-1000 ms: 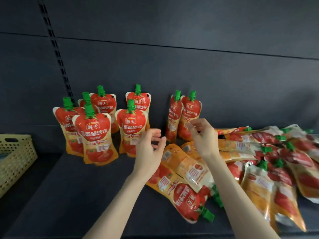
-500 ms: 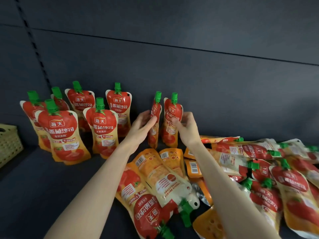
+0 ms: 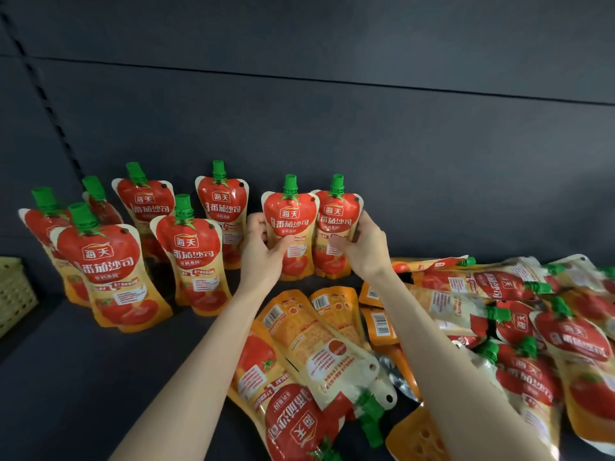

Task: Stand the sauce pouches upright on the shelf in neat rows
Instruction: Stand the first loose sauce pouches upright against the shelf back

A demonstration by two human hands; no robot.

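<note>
**A:** How far along is the shelf?

**B:** Under half, I'd judge. Six standing pouches (image 3: 191, 257) are up at the left end of the shelf (image 3: 83, 387), in two rough rows. Their caps point up and their labels face forward.

**A:** And the hands?

**B:** The left hand (image 3: 263, 252) has its thumb across the front of one pouch (image 3: 289, 221), with the fingers curled behind it. The right hand (image 3: 364, 252) clasps a second pouch (image 3: 337, 221) the same way. Both pouches are upright and touching side by side at the back edge near the middle, just right of the standing group. I can't tell whether their bases rest on the shelf yet, but they look set down or nearly so.

**A:** What's left?

**B:** The heap of pouches (image 3: 506, 291) lies flat and overlapping, from the middle to the right end and out to the front edge. Some are face down, with caps pointing every way. That's more than are standing so far.

**A:** Are the rows neat?

**B:** Not quite. The front ones lean and the spacing is uneven, so some straightening probably remains too. A pale basket (image 3: 15, 291) sits beyond the left end.
</note>
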